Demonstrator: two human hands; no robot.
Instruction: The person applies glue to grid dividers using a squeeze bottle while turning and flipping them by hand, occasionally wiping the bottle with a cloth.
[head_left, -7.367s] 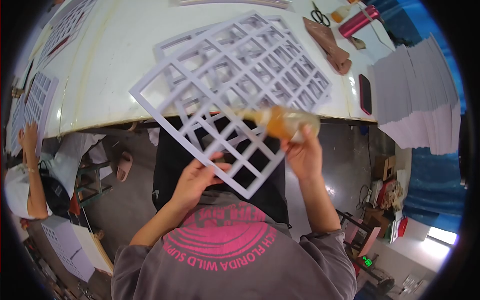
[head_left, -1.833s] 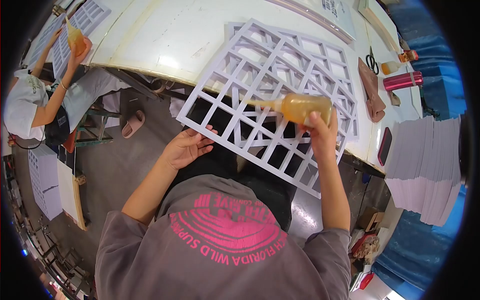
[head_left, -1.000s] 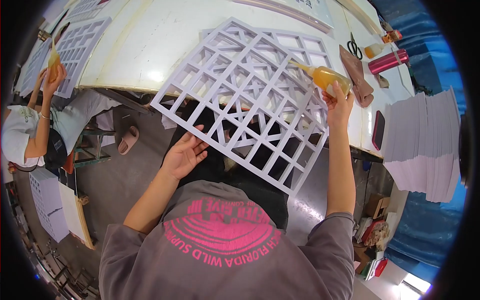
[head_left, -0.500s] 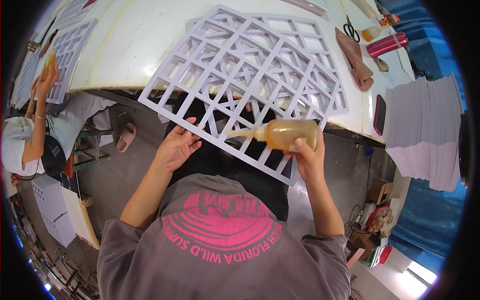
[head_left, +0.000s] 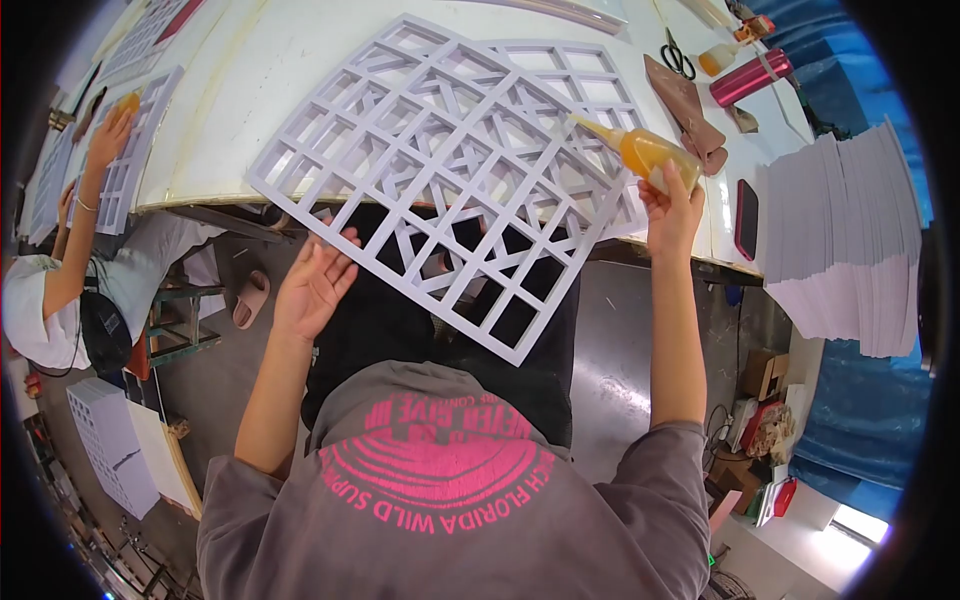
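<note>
Presently, I log: right hand (head_left: pixel 672 208) pinching bottle (head_left: pixel 657 156); left hand (head_left: pixel 313 288), fingers loosely spread, at edge of upper grid (head_left: pixel 395 278), overlapping lower grid (head_left: pixel 550 44) on table (head_left: pixel 220 130); done and remaining portions indistinguishable.

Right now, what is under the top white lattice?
Under the top lattice, its openings show another lattice, parts of the white table and black cloth. Whatever its bars cover is hidden; I can't count the layers.

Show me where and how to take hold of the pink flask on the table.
Probably best around the middle of the pink flask, from above, fingers and thumb across its width: it lies on its side, and its long body looks round.
</note>
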